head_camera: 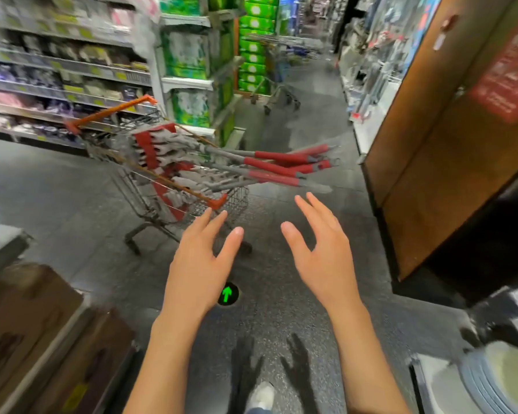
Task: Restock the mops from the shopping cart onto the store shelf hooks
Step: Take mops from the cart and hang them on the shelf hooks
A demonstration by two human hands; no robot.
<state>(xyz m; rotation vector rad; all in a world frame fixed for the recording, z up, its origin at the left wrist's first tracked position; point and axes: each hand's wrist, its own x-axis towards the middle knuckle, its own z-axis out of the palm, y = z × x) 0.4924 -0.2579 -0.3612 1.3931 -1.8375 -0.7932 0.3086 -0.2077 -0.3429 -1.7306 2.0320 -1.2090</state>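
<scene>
We are standing in an aisle, facing the cart ahead on the floor. The mops are lying piled in it, red handles sticking out toward us. We are reaching our left hand and right hand forward, fingers spread, holding nothing.

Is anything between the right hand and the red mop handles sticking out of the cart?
No. In the head view only bare grey floor shows between the open right hand and the mop handles overhanging the cart.
</scene>
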